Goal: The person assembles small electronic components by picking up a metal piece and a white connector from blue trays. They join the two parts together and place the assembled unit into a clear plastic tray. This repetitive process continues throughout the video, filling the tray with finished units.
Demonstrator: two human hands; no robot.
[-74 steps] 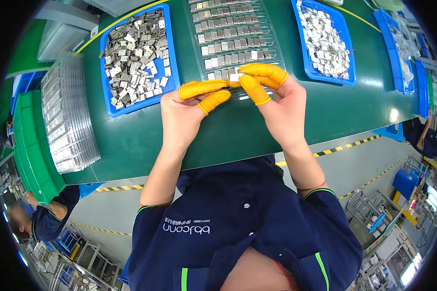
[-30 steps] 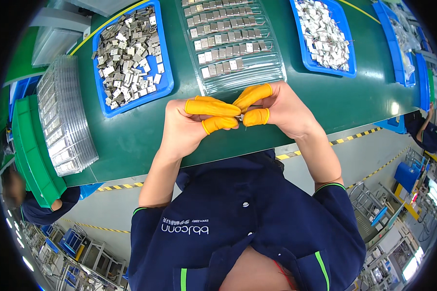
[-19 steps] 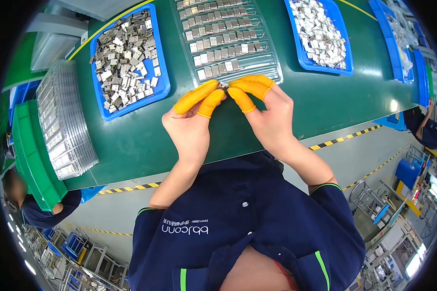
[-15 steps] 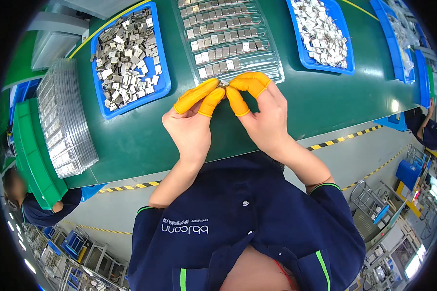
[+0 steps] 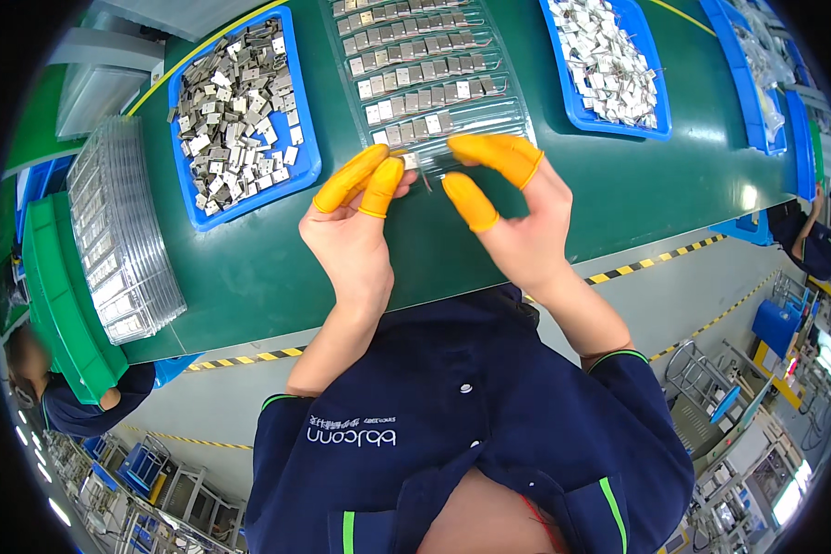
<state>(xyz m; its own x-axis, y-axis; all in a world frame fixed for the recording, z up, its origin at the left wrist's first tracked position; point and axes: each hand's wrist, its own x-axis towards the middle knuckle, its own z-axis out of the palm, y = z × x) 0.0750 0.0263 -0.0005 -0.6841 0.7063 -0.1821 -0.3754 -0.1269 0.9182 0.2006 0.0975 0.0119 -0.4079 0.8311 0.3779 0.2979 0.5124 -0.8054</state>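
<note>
My left hand (image 5: 351, 222), with yellow finger cots on thumb and forefinger, pinches a small silver USB connector (image 5: 410, 161). A thin dark wire (image 5: 427, 181) seems to trail from the connector's right end. Just to the right, my right hand (image 5: 517, 208) also wears yellow cots; its thumb and forefinger are spread apart with nothing between them. Both hands are at the near edge of a clear plastic tray (image 5: 489, 122), which carries rows of silver connectors (image 5: 431, 71). The fingers of my left hand partly cover the tray's nearest row.
A blue bin (image 5: 310, 152) of loose silver connector shells lies left, another blue bin (image 5: 577, 118) of white wired pieces right. Stacked clear trays (image 5: 125, 231) and a green bin (image 5: 65, 295) stand far left. Co-workers (image 5: 92, 397) are at both sides. The green table's front edge curves before me.
My hands have moved apart. The right one has let go and opened, drawing right, while the left has shifted slightly left with the connector still pinched.
</note>
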